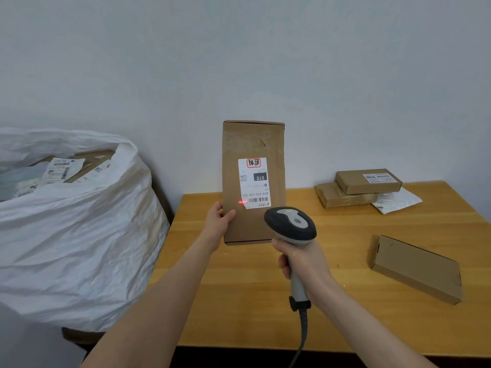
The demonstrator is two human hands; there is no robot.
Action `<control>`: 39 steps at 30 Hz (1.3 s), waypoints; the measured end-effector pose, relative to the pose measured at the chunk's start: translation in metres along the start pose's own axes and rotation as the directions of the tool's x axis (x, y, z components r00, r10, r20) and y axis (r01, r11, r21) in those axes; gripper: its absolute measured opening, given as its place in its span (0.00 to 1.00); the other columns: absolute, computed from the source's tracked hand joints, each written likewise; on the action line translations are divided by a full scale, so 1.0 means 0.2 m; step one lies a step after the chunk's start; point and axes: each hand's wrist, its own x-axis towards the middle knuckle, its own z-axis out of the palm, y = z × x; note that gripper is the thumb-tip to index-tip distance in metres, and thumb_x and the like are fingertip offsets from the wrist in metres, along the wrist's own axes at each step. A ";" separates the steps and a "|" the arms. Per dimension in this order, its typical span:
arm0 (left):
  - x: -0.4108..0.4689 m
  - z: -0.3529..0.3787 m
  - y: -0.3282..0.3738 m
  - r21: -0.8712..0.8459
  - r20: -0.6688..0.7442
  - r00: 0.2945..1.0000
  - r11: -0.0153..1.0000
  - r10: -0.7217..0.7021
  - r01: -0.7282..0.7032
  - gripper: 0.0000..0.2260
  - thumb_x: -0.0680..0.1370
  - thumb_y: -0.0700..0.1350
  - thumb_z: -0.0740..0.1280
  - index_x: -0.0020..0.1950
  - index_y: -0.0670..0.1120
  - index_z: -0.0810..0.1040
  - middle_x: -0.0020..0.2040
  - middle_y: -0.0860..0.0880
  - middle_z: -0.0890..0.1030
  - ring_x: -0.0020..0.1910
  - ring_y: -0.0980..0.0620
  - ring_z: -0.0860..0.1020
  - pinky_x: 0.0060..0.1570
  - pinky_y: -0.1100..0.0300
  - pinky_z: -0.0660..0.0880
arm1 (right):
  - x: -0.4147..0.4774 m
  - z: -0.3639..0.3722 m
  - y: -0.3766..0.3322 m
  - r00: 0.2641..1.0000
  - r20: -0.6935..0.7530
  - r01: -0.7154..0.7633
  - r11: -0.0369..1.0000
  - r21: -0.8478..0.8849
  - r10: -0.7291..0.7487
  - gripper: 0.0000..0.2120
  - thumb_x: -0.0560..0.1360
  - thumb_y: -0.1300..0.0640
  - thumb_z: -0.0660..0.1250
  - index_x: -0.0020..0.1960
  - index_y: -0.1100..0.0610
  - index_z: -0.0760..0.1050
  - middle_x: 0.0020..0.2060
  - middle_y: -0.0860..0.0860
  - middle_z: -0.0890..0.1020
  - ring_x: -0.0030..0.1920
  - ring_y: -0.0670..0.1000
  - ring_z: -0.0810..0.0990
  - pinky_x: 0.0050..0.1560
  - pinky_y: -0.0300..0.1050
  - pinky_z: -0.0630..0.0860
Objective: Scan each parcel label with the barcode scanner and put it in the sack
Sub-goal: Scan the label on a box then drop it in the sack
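Note:
My left hand (218, 221) grips the lower left edge of a tall brown cardboard parcel (252, 144), held upright above the table's back left corner. Its white label (253, 183) faces me, upside down, and a red scan line (242, 202) falls on the label's left edge beside the barcode. My right hand (305, 264) grips the handle of the grey and black barcode scanner (291, 224), whose head points at the parcel's lower part. A big white sack (79, 235) stands to the left of the table, open at the top, with several labelled parcels inside.
On the wooden table (252, 301), two flat brown boxes (368, 181) are stacked at the back right beside a white plastic mailer (398, 201). Another flat brown box (417, 266) lies at the right. The scanner cable (301, 338) hangs over the front edge. A plain wall is behind.

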 end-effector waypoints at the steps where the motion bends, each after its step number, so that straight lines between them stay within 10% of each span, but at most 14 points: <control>1: 0.01 -0.02 0.00 -0.003 0.002 1.000 1.000 0.004 -0.004 0.08 0.81 0.39 0.63 0.60 0.46 0.71 0.49 0.50 0.79 0.47 0.56 0.77 0.42 0.62 0.75 | 0.00 0.02 -0.01 1.000 -0.001 0.008 1.000 0.011 -0.008 0.07 0.73 0.58 0.71 0.41 0.62 0.77 0.27 0.55 0.79 0.25 0.50 0.72 0.30 0.44 0.70; 15: 0.11 -0.61 0.43 0.077 -0.241 0.962 0.991 0.126 -0.110 0.05 0.81 0.40 0.63 0.56 0.43 0.71 0.49 0.46 0.80 0.42 0.54 0.79 0.37 0.66 0.77 | 0.39 0.53 -0.45 0.961 0.228 0.135 0.984 0.113 -0.158 0.07 0.74 0.60 0.71 0.44 0.63 0.77 0.25 0.53 0.79 0.23 0.48 0.73 0.27 0.41 0.72; 28: -0.11 -1.95 1.02 0.460 -0.639 0.679 0.887 0.361 -0.040 0.04 0.80 0.42 0.62 0.53 0.44 0.70 0.47 0.46 0.78 0.46 0.47 0.76 0.46 0.54 0.73 | 0.37 1.62 -0.88 0.827 0.528 0.112 0.978 0.178 -0.191 0.07 0.73 0.58 0.72 0.42 0.62 0.78 0.27 0.54 0.79 0.24 0.49 0.73 0.27 0.41 0.71; 34: 0.05 -2.60 1.05 0.308 -0.637 0.764 0.876 -0.100 0.371 0.13 0.81 0.44 0.63 0.62 0.39 0.73 0.55 0.42 0.79 0.50 0.44 0.78 0.49 0.53 0.75 | 0.47 2.10 -0.89 0.847 0.500 0.110 0.980 0.165 -0.179 0.07 0.73 0.59 0.72 0.45 0.62 0.79 0.26 0.53 0.79 0.25 0.48 0.73 0.28 0.41 0.73; 39: 0.14 -2.95 0.98 0.188 -0.524 0.762 0.820 -0.381 0.540 0.07 0.79 0.44 0.66 0.52 0.40 0.75 0.37 0.45 0.79 0.30 0.49 0.79 0.23 0.62 0.76 | 0.55 2.48 -0.90 0.883 0.447 0.091 0.985 0.144 -0.147 0.07 0.73 0.59 0.71 0.47 0.63 0.78 0.25 0.53 0.79 0.25 0.49 0.74 0.28 0.40 0.73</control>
